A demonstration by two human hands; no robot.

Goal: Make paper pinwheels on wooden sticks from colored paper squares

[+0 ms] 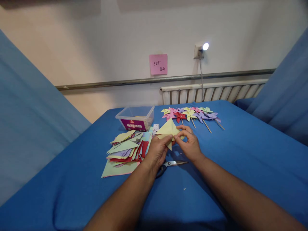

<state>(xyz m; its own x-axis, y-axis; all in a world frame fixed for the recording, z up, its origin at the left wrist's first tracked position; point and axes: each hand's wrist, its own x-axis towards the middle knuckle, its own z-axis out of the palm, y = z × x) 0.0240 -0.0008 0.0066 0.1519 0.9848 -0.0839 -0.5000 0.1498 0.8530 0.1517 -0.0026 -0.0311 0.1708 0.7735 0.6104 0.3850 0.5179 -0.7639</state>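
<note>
Blue cloth covers the table (240, 154), bearing a coloured paper pile (127, 149), a clear plastic box (136, 118) and a row of pinwheels (190, 115). Left hand (157, 150) and right hand (190, 144) each pinch the folded yellow paper (168, 128) at mid-table, just beyond the scissors (174, 163).

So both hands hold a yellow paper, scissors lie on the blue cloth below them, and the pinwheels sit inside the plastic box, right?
No. In the head view the pinwheels lie on the blue cloth right of the plastic box, not inside it. The left hand and right hand do hold the yellow paper.
</note>
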